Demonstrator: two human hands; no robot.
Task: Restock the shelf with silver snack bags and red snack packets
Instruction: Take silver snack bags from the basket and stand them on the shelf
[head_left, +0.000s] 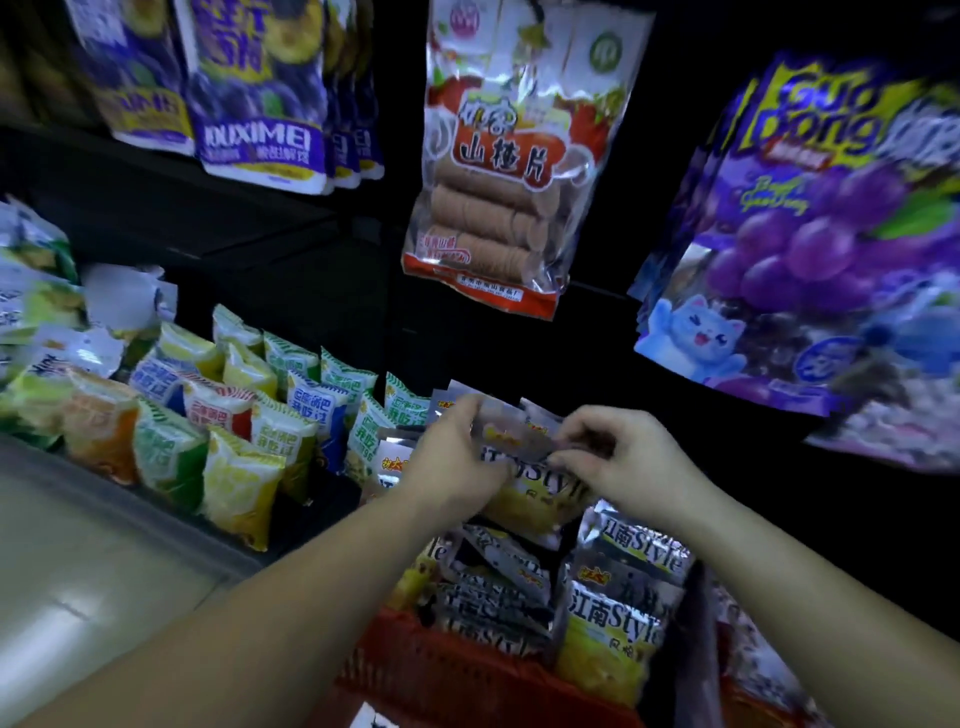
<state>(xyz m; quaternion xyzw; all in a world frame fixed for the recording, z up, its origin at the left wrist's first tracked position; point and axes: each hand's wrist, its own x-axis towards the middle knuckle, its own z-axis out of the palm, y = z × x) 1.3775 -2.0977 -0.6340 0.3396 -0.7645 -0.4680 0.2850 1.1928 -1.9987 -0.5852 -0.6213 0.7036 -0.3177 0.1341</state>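
Both my hands hold one silver snack bag (524, 470) above the lower shelf. My left hand (457, 452) grips its left top edge and my right hand (618, 452) pinches its right top edge. Other silver bags stand on the shelf (332, 499) just behind and left of it, one (392, 457) beside my left wrist. Below my arms a red basket (457, 670) carries several more silver bags (613, 623) with yellow print. I see no red snack packets clearly.
Rows of green, yellow and orange snack packs (234, 415) fill the shelf to the left. Above hang purple plum bags (254, 88), a clear bag of brown discs (504, 171) and large purple grape bags (810, 234). Pale floor (93, 561) lies lower left.
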